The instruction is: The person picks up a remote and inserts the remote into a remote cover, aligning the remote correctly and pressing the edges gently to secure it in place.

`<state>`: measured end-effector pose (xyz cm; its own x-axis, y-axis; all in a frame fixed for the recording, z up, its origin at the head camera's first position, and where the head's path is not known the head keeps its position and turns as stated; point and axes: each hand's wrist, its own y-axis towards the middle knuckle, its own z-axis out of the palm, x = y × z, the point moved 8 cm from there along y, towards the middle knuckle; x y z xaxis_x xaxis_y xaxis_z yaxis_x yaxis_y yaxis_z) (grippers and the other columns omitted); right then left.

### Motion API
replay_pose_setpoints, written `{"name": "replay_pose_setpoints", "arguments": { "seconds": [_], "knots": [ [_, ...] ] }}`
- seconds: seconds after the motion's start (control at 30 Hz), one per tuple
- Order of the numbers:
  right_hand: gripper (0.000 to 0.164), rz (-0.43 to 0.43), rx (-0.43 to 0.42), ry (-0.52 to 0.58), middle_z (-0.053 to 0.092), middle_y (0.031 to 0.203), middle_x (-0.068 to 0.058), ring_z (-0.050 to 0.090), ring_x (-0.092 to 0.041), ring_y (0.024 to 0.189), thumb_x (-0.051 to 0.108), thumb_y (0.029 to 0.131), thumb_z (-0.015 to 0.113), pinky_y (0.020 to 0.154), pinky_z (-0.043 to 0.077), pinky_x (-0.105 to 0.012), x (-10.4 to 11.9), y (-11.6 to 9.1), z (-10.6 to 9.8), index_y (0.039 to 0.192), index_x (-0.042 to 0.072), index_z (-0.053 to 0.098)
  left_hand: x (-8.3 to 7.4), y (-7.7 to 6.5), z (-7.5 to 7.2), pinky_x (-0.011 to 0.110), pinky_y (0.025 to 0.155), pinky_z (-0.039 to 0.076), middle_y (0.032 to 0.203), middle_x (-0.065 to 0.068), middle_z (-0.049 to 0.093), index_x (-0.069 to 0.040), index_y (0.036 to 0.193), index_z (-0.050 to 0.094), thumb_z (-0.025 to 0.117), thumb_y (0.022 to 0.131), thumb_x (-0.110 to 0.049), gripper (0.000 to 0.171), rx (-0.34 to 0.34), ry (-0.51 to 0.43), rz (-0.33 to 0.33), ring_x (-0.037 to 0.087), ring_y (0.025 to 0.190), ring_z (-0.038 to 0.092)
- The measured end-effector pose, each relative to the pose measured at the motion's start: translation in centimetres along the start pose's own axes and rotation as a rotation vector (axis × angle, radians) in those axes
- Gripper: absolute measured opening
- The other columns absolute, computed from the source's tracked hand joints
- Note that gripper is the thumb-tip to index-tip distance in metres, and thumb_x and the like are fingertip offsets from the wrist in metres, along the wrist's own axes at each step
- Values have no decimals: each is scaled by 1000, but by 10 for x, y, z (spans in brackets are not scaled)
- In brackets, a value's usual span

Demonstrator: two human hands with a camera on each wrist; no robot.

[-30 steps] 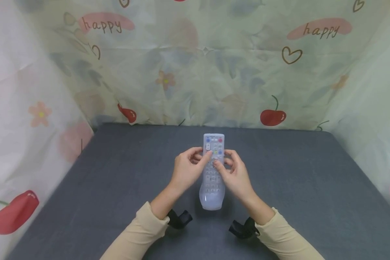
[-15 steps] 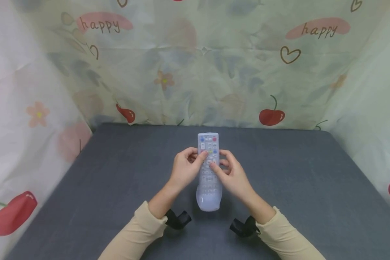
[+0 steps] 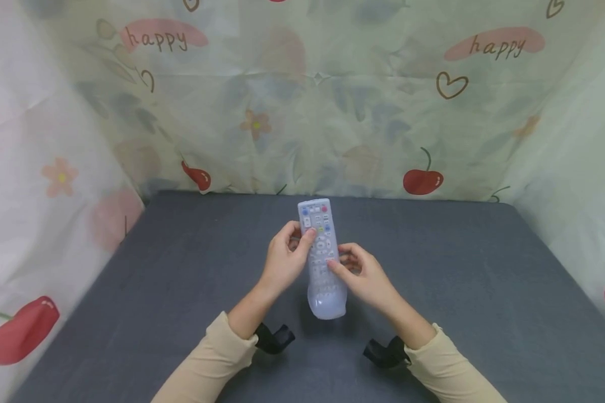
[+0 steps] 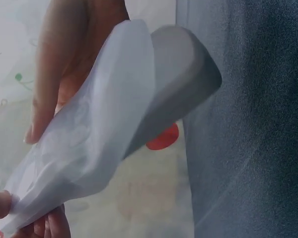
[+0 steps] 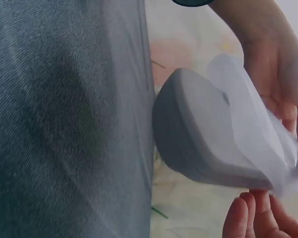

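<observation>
A remote control (image 3: 320, 246) in a translucent sleeve stands face towards me above the table, its top leaning left. My left hand (image 3: 284, 260) pinches its upper left edge, thumb on the buttons and fingers behind. Lower down, my right hand (image 3: 367, 280) pinches the right edge, thumb on the front. In the left wrist view the sleeve (image 4: 121, 79) gapes away from the remote's grey body (image 4: 181, 64) at the bottom end. The same loose sleeve (image 5: 243, 109) and bare grey end (image 5: 198, 129) show in the right wrist view, with right fingers (image 5: 260, 213) close below.
A dark grey cloth-covered table (image 3: 206, 252) lies under the hands. Patterned curtains (image 3: 307, 129) stand at the back and both sides. Black straps (image 3: 276, 338) hang at both wrists.
The remote control has shifted left and a little away from me, and its top now leans left. The right hand has slid down its edge, while the left hand keeps hold near the top.
</observation>
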<state>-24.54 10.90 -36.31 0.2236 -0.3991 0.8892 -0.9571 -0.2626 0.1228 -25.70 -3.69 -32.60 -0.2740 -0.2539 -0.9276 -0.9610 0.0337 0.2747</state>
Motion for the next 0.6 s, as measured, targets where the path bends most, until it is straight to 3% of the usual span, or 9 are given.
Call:
{"name": "replay_pose_setpoints", "arguments": {
  "seconds": [0.13,0.43,0.6],
  "knots": [
    [26,0,34,-35,65,95,-16,59,-15,80,18,89,63,70,49,-30,-2,-2,0,106,-1,59,0,-1,-2,23,57,46,92,17,62,-1,104,58,56,94,-19,21,-4,-2,-4,16,70,60],
    [31,-12,139,-2,63,102,-19,61,-15,81,14,87,66,69,51,-23,-6,-3,4,111,-4,56,2,-1,-3,23,60,46,95,16,63,-2,105,58,55,94,-20,21,-13,-6,-7,17,73,60],
    [29,-32,153,-6,64,100,-20,64,-15,79,13,87,66,67,52,-21,-8,-3,4,107,-4,56,3,-1,-2,27,68,49,99,15,63,-3,108,59,56,94,-21,22,9,-19,-5,19,82,61]
  ]
}}
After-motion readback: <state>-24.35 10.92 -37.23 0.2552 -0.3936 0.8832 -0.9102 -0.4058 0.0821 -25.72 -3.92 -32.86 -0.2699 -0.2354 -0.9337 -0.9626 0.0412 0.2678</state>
